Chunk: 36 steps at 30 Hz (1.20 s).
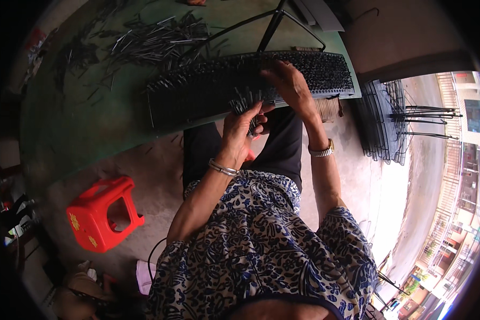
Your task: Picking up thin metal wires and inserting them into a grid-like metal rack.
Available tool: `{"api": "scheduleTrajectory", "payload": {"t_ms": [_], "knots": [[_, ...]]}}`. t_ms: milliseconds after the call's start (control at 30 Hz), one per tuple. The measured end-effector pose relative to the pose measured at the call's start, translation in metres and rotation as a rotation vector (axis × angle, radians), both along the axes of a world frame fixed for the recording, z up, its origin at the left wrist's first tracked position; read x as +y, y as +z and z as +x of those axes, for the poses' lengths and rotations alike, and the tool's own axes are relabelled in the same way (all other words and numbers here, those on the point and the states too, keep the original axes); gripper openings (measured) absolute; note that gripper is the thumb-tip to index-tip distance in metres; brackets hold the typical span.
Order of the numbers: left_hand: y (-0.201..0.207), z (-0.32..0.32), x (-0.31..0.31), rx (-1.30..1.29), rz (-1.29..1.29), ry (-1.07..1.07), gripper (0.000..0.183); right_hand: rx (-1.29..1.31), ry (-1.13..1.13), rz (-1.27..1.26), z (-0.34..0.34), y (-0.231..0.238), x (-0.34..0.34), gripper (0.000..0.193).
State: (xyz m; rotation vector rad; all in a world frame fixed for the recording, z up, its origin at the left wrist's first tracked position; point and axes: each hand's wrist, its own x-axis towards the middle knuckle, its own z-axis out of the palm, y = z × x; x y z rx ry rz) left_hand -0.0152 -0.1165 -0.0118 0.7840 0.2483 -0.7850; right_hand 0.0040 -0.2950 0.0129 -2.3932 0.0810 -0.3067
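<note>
A bundle of short dark sticks (pixel 244 99) is gripped in my left hand (pixel 239 125), its fingers wrapped round the bundle and its thumb along the side. Just in front lies a long black perforated panel (pixel 181 104). Many dark sticks stand upright in its holes along the far part and the right end. My right hand (pixel 290 88) is over the panel among the standing sticks. Its fingers are bent downward and close together, with the tips in shadow. Whether a stick is between them is too dark to see.
The panel rests on a green table (pixel 53 133). A heap of loose dark sticks (pixel 160 40) lies beyond it. A black metal frame (pixel 272 29) rises behind the panel. On the floor are a red plastic stool (pixel 98 213) at left and stacked black wire racks (pixel 384 120) at right.
</note>
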Motion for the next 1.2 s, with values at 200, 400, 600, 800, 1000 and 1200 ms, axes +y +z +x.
{"api": "scheduleTrajectory", "payload": {"t_ms": [200,400,600,800,1000,1200], "knots": [[-0.003,-0.002,-0.003,-0.07,0.116,-0.056,0.025,0.418,0.295,0.677,-0.028,0.016,-0.001,0.014],[-0.003,-0.003,-0.007,-0.017,0.065,-0.018,0.031,0.184,0.197,0.619,-0.027,0.009,-0.014,0.011],[-0.021,-0.004,-0.012,0.055,0.044,-0.034,0.027,-0.212,-0.19,0.222,-0.003,0.001,-0.005,0.011],[-0.034,-0.01,-0.013,0.197,-0.069,-0.013,0.021,-0.321,-0.177,0.159,0.019,-0.014,-0.011,0.011],[-0.02,-0.011,-0.008,0.131,0.027,-0.005,0.019,-0.252,-0.076,0.033,0.027,-0.02,-0.019,0.01],[-0.009,-0.009,-0.008,0.13,0.099,0.001,0.022,-0.284,-0.04,-0.278,0.028,-0.008,-0.013,0.013]]}}
